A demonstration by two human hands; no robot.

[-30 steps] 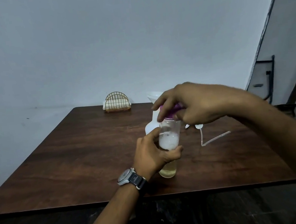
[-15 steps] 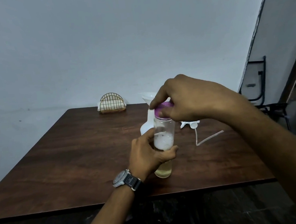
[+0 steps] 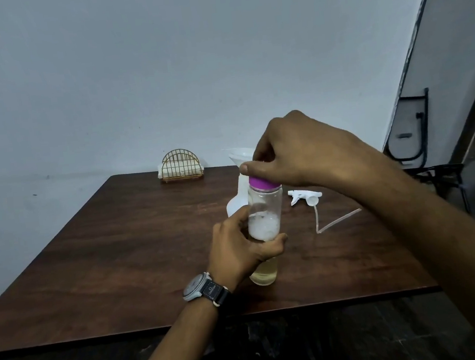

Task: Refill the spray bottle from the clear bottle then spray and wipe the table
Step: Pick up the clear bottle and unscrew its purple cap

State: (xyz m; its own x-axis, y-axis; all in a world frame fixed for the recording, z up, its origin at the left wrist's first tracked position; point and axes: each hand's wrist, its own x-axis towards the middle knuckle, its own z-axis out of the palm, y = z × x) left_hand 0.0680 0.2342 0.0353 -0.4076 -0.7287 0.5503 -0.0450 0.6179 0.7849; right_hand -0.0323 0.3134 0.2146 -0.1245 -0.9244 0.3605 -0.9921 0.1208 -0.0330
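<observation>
The left hand [image 3: 237,244] is wrapped round the middle of the clear bottle [image 3: 265,206], thumb in front and fingers curled behind it. The right hand [image 3: 300,149] comes down from above, and its fingertips and thumb pinch the purple cap [image 3: 263,183] on the bottle's top.

Both hands work over the dark wooden bench [image 3: 120,250], close to its near edge. The clear bottle stands upright between them; whether its base rests on the bench or sits just above it cannot be told. It holds yellowish liquid at the bottom and white foam at the height of the left hand's grip.

Just behind the left hand, partly hidden by the clear bottle, stands the white spray bottle [image 3: 233,211]. A pale funnel [image 3: 241,154] sits in its neck, right beside the right hand's thumb.

Beyond the left hand, at the bench's far edge, is a gold wire napkin holder [image 3: 181,165] with white napkins in it.

Under the right wrist lies the white spray head [image 3: 302,197], off its bottle, and its thin tube [image 3: 337,222] trails across the bench.

A grey watch [image 3: 203,286] on a dark strap sits on the left wrist.
</observation>
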